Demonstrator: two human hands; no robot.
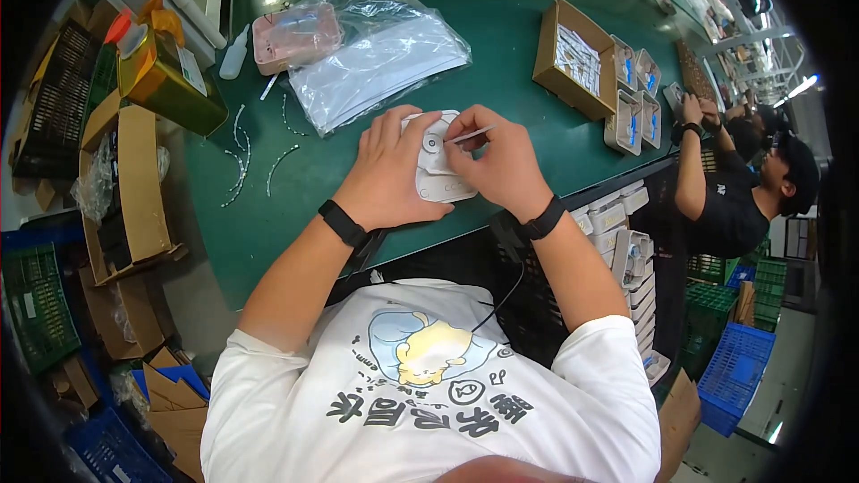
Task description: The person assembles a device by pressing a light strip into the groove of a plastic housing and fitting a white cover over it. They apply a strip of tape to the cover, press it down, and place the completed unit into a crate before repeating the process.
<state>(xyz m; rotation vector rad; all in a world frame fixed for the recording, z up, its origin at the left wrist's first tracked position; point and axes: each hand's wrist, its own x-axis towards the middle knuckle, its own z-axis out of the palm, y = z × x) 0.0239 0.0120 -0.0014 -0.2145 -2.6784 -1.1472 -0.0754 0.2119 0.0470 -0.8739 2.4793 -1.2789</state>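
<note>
A white plastic housing [438, 186] with a round, dark-centred part near its far end lies before me at the front of the green table. My left hand [391, 174] grips it from the left, fingers over the far edge and thumb along the near one. Between the closed thumb and fingers of my right hand [503, 164] is a thin white strip [472, 134], held over the housing's right side beside the round part. What the strip touches is hidden by my fingertips.
Beyond my hands lie a clear plastic bag [380, 67] of white sheets, a pink tray [295, 36] and a small white bottle [234, 54]. Several white cords [240, 161] are at left, near a metal can [170, 80]. Right stand a cardboard box [573, 58], grey trays [635, 116] and a co-worker [734, 188].
</note>
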